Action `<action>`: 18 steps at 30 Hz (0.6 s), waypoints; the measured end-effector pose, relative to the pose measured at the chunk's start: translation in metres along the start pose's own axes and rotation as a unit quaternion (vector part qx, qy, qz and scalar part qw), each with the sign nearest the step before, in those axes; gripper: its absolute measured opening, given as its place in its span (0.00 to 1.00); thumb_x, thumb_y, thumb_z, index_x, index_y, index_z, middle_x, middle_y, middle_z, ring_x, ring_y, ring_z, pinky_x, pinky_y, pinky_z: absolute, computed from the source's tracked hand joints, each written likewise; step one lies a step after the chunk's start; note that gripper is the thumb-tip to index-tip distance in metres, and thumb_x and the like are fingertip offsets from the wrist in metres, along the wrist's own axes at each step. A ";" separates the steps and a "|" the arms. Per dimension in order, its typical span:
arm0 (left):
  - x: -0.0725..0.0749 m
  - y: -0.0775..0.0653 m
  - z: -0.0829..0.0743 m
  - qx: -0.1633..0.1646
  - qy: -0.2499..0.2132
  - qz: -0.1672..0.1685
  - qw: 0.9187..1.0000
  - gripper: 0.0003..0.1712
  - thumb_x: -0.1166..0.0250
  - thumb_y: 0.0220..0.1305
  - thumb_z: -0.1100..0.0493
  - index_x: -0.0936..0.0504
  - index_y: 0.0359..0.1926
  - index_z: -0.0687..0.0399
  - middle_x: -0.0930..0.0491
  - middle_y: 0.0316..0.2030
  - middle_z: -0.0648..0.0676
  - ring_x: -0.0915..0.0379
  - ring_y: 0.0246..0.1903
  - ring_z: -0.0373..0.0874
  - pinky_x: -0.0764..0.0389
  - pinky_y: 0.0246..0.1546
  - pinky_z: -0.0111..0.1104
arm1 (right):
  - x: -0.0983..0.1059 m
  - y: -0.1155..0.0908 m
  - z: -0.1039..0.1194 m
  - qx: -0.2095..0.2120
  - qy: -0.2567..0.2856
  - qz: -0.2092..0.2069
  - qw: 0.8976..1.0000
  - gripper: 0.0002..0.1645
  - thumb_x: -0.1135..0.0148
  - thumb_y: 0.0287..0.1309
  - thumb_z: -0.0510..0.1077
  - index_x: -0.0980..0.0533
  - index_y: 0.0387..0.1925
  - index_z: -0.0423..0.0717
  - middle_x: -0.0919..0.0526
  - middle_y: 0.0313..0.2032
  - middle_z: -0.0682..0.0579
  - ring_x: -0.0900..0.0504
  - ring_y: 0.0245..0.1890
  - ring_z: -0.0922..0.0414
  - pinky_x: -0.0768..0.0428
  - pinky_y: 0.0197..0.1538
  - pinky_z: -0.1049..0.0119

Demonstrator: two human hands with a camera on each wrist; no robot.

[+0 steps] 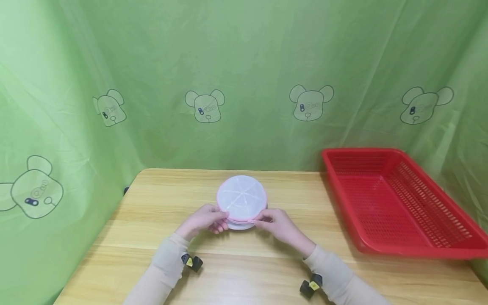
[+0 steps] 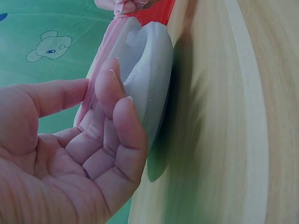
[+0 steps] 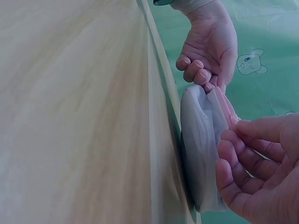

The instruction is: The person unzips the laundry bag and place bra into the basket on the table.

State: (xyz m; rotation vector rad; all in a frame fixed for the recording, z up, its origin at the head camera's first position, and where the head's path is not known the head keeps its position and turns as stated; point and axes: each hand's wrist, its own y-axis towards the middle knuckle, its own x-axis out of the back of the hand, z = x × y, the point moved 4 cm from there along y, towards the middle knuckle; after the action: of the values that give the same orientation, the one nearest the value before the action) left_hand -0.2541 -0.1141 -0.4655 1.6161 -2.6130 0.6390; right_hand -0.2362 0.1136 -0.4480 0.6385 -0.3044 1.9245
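Green cloth (image 1: 248, 142) hangs beyond the fingertips, wooden table (image 1: 240, 275) below them, red basket (image 1: 381, 207) well off to the right-hand fingers' outer side. Pale round pouch (image 1: 242, 196) sits between the two hands, top face just past the fingertips, pink zip (image 2: 106, 51) running along its rim. Left hand (image 1: 205, 219): thumb and index pinching the rim at the zip, other fingers curled beside the pouch's side. Right hand (image 1: 280, 224): thumb and index pinching the pink bit at the zip pull (image 2: 119, 8), other fingers loosely bent next to the soft lower part. Can't tell whether the underside touches the wood under the fingers. Reads to me as zip work; travel direction isn't clear from here. To do it well: left pinch is the anchor, so hold it firm on the tape, with the stretch between the two pinches taut and flat. Pull along the rim's curve, not up and not across it. Short strokes; shift the left pinch nearer to the right fingers whenever the tape bows between them. The mesh looks floppy and folds inward just beside the left fingertips, so tuck it clear of the teeth or it could snag. Light grip on the body; squashing it would probably kink the curve.
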 end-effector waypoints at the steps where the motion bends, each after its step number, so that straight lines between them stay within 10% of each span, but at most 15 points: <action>1: 0.000 0.000 0.000 -0.001 -0.002 0.000 1.000 0.17 0.42 0.68 0.56 0.19 0.39 0.69 0.18 0.23 0.50 0.25 0.21 0.36 0.20 0.26 0.25 | 0.000 0.000 0.000 -0.001 0.000 0.001 1.000 0.06 0.35 0.59 0.43 0.17 0.34 0.43 0.13 0.33 0.47 0.21 0.33 0.60 0.21 0.40 0.71; 18: 0.001 -0.002 -0.002 -0.008 -0.001 -0.016 1.000 0.15 0.43 0.69 0.58 0.19 0.40 0.69 0.19 0.23 0.49 0.26 0.22 0.36 0.21 0.26 0.25 | 0.004 0.001 -0.004 -0.009 -0.013 -0.006 1.000 0.06 0.35 0.59 0.45 0.17 0.34 0.47 0.14 0.32 0.50 0.21 0.32 0.59 0.20 0.39 0.69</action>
State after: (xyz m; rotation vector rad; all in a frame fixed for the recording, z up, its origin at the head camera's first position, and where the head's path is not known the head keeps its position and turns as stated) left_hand -0.2538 -0.1153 -0.4629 1.6507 -2.5809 0.6154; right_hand -0.2393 0.1185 -0.4490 0.6523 -0.3344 1.9010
